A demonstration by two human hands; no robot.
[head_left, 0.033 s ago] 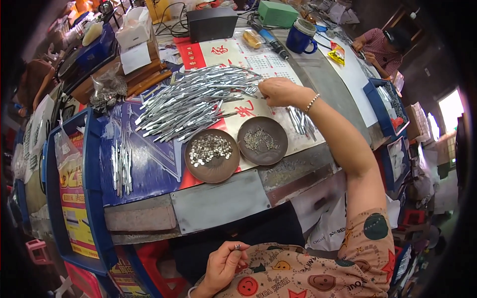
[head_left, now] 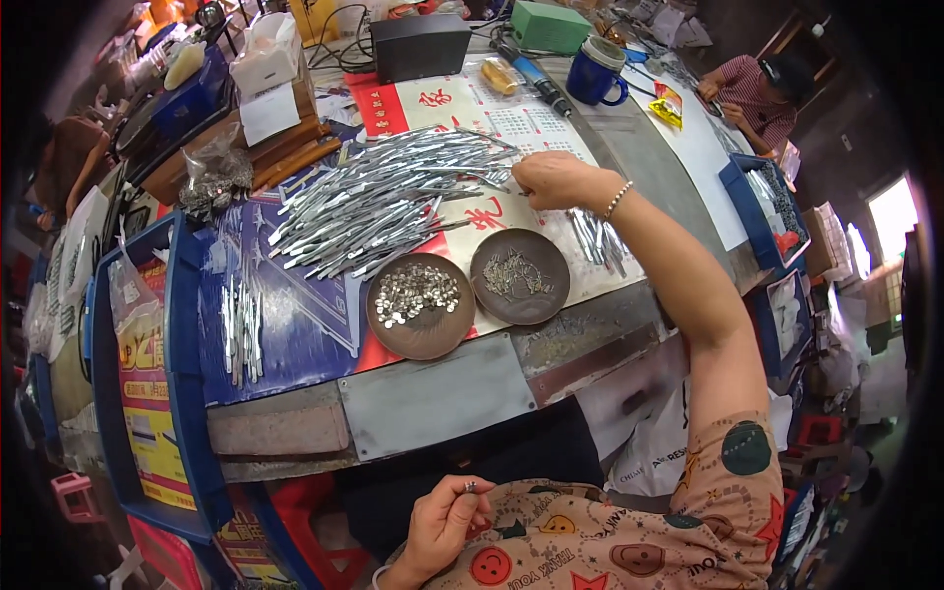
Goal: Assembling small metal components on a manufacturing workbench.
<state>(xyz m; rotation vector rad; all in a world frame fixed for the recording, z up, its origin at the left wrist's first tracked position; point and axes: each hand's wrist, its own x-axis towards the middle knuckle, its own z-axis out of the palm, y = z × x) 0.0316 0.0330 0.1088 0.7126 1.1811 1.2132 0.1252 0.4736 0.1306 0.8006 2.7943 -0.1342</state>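
Note:
My left hand (head_left: 447,521) is held low before my lap, its thumb and forefinger pinched on a small shiny metal piece (head_left: 471,486). My right hand (head_left: 562,181) reaches over the table, fingers curled closed at the right end of a big heap of thin silvery metal strips (head_left: 374,202). What those fingers hold, if anything, is hidden. Nearer to me are two round brown dishes: the left dish (head_left: 418,344) carries small shiny metal bits (head_left: 417,295), the right dish (head_left: 513,311) thin wire-like pins (head_left: 517,275).
Smaller bunches of strips lie by my right forearm (head_left: 597,241) and at the left (head_left: 242,329). A long blue tray (head_left: 187,393) stands at the left edge. Behind are a black box (head_left: 421,47), a blue mug (head_left: 594,81) and a screwdriver-like tool (head_left: 536,79). Another person (head_left: 757,98) sits far right.

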